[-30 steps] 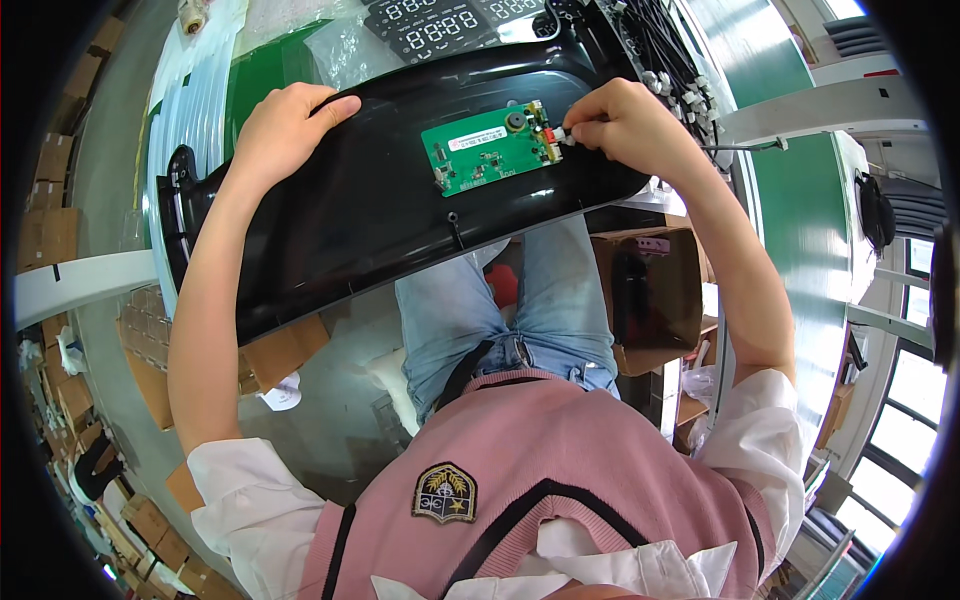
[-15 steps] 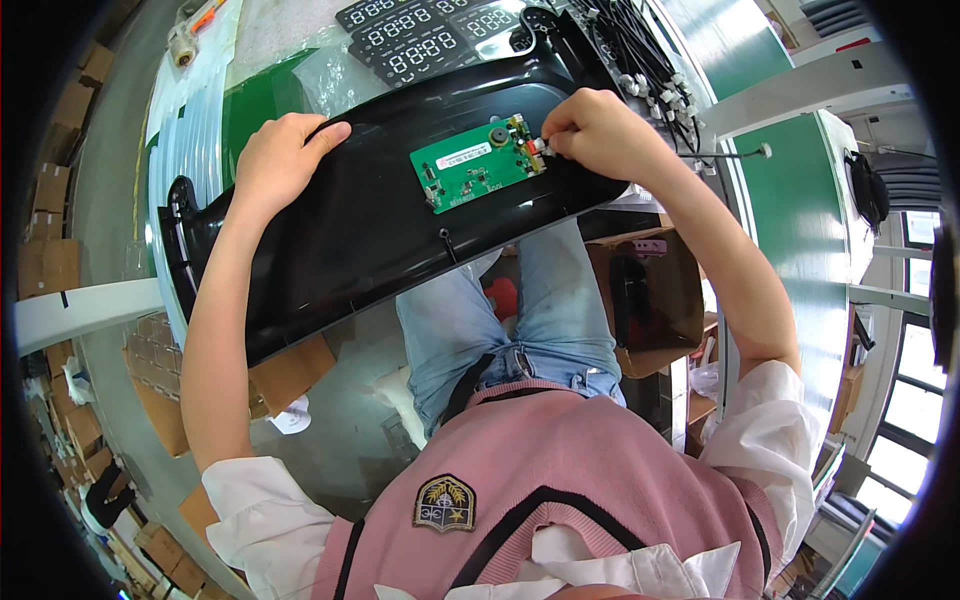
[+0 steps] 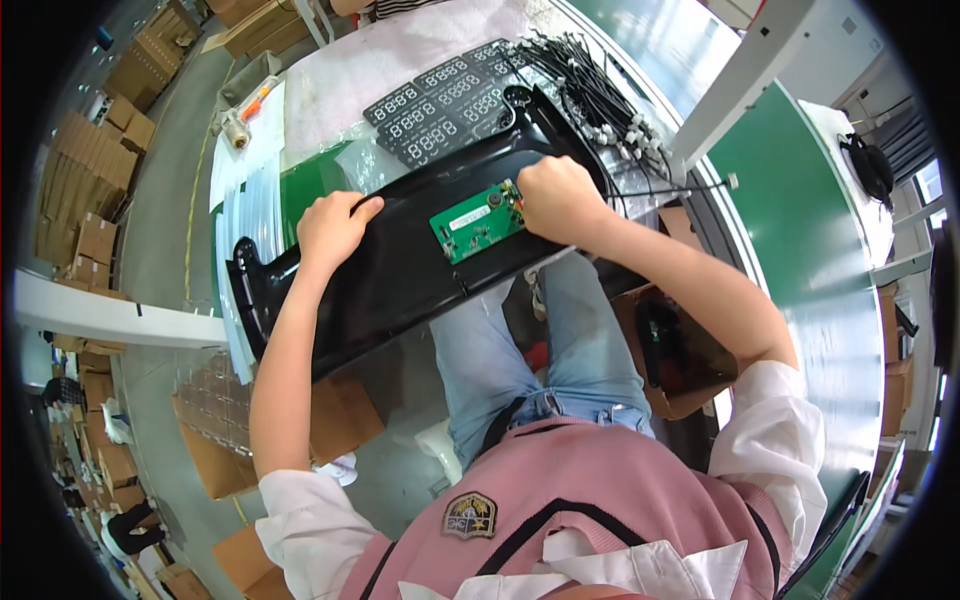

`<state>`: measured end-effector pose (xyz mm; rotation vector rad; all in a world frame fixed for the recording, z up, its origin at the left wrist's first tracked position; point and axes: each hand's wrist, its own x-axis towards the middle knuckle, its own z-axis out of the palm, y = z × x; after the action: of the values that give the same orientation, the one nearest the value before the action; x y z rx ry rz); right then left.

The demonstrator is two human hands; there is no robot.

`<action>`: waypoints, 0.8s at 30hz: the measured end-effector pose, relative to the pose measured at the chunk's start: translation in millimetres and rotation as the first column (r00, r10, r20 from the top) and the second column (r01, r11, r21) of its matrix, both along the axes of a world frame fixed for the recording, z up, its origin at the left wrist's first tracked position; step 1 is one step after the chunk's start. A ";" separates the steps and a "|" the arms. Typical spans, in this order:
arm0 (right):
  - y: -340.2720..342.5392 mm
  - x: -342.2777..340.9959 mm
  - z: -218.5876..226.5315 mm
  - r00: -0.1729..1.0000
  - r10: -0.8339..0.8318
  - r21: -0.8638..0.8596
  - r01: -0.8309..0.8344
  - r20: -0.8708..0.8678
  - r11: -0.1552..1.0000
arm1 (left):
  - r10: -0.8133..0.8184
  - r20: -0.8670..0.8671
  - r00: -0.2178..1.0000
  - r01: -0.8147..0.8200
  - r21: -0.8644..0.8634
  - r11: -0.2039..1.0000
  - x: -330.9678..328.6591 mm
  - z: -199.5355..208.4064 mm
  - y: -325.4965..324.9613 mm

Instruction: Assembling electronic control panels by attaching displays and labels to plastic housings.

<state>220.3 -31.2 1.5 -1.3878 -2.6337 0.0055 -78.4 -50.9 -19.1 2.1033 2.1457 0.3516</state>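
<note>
A long, glossy black plastic housing (image 3: 385, 290) lies tilted across the table edge and above my lap. My left hand (image 3: 335, 232) grips its far edge on the left side, thumb over the inner face. Inside the housing sits a green circuit board (image 3: 470, 232) with a white label and small components. At the board's right end my right hand (image 3: 562, 200) is closed over the connectors, on a cable plug that its fingers hide. From behind that hand a dark cable (image 3: 680, 189) runs out to the right, ending in a white connector.
Beyond the housing lie black display panels (image 3: 440, 105) and a bundle of black cables (image 3: 590, 85) with white plugs. An orange-handled tool (image 3: 258, 102) is at far left. White posts (image 3: 120, 315) flank me. An open cardboard box (image 3: 690, 385) stands below right. Another person (image 3: 400, 8) shows at the top.
The view has shifted, so everything sits lower. My right hand has turned over the board's connectors, hiding the plug that showed between its fingers. My left hand keeps its hold on the housing.
</note>
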 end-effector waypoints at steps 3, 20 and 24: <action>-6.7 -0.9 5.4 0.999 0.021 -0.036 -0.019 0.050 0.999 | -0.006 0.014 1.000 0.006 -0.029 1.000 -3.1 -0.4 -3.4; -223.7 189.9 -171.6 0.737 -0.372 -0.188 0.324 -0.564 0.927 | 0.107 0.424 0.899 -0.020 -0.203 0.979 -101.5 18.5 271.9; -320.0 247.4 -305.7 0.495 -0.818 -0.354 0.738 -0.294 0.574 | 0.014 0.018 1.000 -0.013 -0.032 0.999 -86.4 -23.3 322.8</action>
<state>467.6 -351.2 -304.2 -2.2249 -1.4643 0.4044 -164.9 272.0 -42.4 2.0619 2.1421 0.3345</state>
